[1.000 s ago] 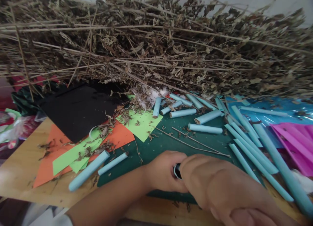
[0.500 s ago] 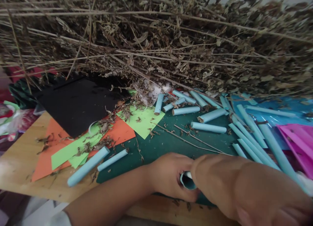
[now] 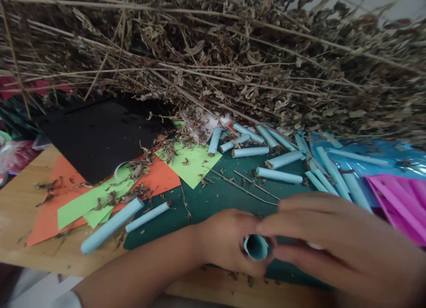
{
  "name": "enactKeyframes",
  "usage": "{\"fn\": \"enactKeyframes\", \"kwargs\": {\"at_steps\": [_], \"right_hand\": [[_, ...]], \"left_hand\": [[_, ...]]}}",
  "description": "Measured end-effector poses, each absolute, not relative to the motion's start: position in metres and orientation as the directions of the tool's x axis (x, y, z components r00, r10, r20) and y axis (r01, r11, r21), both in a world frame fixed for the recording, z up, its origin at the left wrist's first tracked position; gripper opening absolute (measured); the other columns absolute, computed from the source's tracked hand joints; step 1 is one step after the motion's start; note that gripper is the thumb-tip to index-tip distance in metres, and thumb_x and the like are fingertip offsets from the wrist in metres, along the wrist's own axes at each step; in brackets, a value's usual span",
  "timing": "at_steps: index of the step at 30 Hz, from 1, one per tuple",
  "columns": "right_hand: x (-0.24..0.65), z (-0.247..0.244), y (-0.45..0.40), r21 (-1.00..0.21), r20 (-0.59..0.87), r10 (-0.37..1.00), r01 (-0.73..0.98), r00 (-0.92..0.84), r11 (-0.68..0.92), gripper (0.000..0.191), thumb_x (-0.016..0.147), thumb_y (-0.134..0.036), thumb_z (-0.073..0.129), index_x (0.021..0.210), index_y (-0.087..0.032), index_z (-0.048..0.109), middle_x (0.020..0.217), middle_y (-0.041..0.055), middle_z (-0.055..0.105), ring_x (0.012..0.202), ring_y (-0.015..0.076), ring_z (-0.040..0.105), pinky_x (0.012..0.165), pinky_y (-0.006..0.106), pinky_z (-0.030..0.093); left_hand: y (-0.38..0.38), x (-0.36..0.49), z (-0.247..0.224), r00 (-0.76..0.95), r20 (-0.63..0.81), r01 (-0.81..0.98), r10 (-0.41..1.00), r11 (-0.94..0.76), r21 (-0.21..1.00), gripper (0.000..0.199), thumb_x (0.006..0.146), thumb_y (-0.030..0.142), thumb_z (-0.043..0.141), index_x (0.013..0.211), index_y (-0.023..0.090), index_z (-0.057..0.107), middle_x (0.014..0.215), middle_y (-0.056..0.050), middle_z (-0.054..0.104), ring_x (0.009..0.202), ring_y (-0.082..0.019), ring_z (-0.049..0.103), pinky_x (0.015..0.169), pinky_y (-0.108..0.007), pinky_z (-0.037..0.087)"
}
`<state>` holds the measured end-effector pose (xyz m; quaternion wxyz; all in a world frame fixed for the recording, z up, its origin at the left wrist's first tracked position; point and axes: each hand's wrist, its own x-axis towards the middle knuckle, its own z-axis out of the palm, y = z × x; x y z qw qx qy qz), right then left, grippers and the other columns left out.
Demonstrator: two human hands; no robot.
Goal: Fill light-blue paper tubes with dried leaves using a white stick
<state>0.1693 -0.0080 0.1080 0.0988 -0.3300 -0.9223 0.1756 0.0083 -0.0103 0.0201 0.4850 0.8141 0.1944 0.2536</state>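
One light-blue paper tube (image 3: 255, 246), head view: upright or nearly so, open end facing me, at the near edge of the green mat (image 3: 219, 201). My left hand (image 3: 233, 241) is closed around it. My right hand (image 3: 336, 237) is partly open, thumb and forefinger apart beside the rim; a pale bit shows between its fingers, too small to identify, so I cannot tell if it grips anything. Beyond: thin dry twigs (image 3: 244, 187) and short blue rolls (image 3: 278, 175), some with brown filling at their ends. Two more rolls (image 3: 112, 226) lie to the left, near green sheets (image 3: 86, 205) and orange paper (image 3: 163, 178). Black sheet (image 3: 100, 139) overlaps the orange. Pink folded material (image 3: 396, 206) at right, near blue plastic (image 3: 392, 152). Dried plant stalks (image 3: 213, 55) span the far side; leaf crumbs scattered on mat and wooden tabletop (image 3: 20, 210).
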Motion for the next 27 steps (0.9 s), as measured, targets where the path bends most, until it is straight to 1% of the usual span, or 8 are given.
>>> {"fn": "enactKeyframes", "kwargs": {"at_steps": [2,5,9,13,17,19,23,27], "right_hand": [[0.155,0.105,-0.007,-0.418,-0.039,0.671,0.622,-0.740,0.662,0.014,0.083,-0.024,0.042,0.077,-0.024,0.055,0.065,-0.0039,0.054,0.058,0.0088,0.048,0.050,0.021,0.032],[0.145,0.100,-0.003,-0.451,-0.188,0.678,0.676,-0.710,0.583,0.009,0.079,-0.020,0.046,0.077,-0.024,0.054,0.067,-0.0047,0.053,0.061,0.0090,0.047,0.051,0.021,0.028],[0.144,0.099,-0.002,-0.471,-0.227,0.680,0.690,-0.697,0.550,0.005,0.075,-0.019,0.049,0.074,-0.023,0.052,0.068,-0.0055,0.051,0.061,0.0086,0.045,0.051,0.021,0.026],[0.144,0.098,-0.009,-0.441,-0.204,0.712,0.713,-0.672,0.546,0.006,0.074,-0.017,0.049,0.072,-0.023,0.051,0.069,-0.0052,0.051,0.060,0.0090,0.045,0.051,0.022,0.024],[0.143,0.093,-0.015,-0.386,-0.122,0.703,0.686,-0.701,0.617,0.010,0.076,-0.017,0.047,0.068,-0.021,0.051,0.065,-0.0045,0.051,0.056,0.0097,0.043,0.049,0.023,0.022],[0.142,0.091,-0.017,-0.335,-0.055,0.679,0.654,-0.732,0.678,0.013,0.075,-0.015,0.045,0.065,-0.020,0.049,0.061,-0.0032,0.049,0.053,0.0109,0.041,0.047,0.025,0.020],[0.138,0.090,-0.019,-0.218,0.069,0.613,0.587,-0.787,0.779,0.017,0.071,-0.008,0.042,0.058,-0.019,0.045,0.053,-0.0003,0.046,0.047,0.0137,0.036,0.044,0.029,0.016],[0.136,0.090,-0.019,-0.215,0.090,0.586,0.559,-0.806,0.801,0.017,0.067,-0.006,0.042,0.056,-0.018,0.045,0.052,-0.0003,0.045,0.045,0.0137,0.033,0.043,0.030,0.015]], "left_hand": [[-0.010,0.008,0.021,0.807,0.183,0.116,0.562,-0.455,0.883,0.019,0.061,0.021,0.053,0.077,0.012,0.058,0.076,-0.004,0.063,0.070,-0.012,0.057,0.068,-0.020,0.046],[-0.011,0.008,0.020,0.808,0.168,0.134,0.565,-0.453,0.881,0.022,0.061,0.023,0.053,0.080,0.011,0.058,0.081,-0.006,0.063,0.076,-0.015,0.057,0.073,-0.024,0.047],[-0.013,0.007,0.017,0.813,0.184,0.102,0.553,-0.446,0.889,0.023,0.061,0.022,0.053,0.082,0.013,0.058,0.084,-0.004,0.064,0.078,-0.014,0.058,0.072,-0.022,0.047],[-0.012,0.008,0.017,0.806,0.182,0.122,0.563,-0.459,0.880,0.021,0.059,0.021,0.055,0.078,0.012,0.058,0.080,-0.004,0.064,0.075,-0.013,0.058,0.069,-0.020,0.047],[-0.012,0.009,0.018,0.825,0.134,0.190,0.548,-0.494,0.849,0.007,0.056,0.018,0.057,0.059,0.012,0.056,0.067,0.000,0.064,0.066,-0.011,0.057,0.061,-0.016,0.046],[-0.012,0.010,0.017,0.824,0.159,0.186,0.544,-0.524,0.831,0.008,0.055,0.018,0.059,0.052,0.012,0.054,0.060,0.001,0.062,0.061,-0.010,0.056,0.056,-0.014,0.045],[-0.013,0.010,0.015,0.801,0.237,0.177,0.550,-0.595,0.784,0.011,0.053,0.022,0.061,0.053,0.012,0.055,0.060,-0.001,0.062,0.061,-0.011,0.056,0.054,-0.015,0.045],[-0.013,0.009,0.015,0.790,0.239,0.186,0.564,-0.593,0.784,0.013,0.051,0.023,0.062,0.055,0.012,0.056,0.062,-0.001,0.062,0.062,-0.011,0.056,0.055,-0.016,0.045]]}}
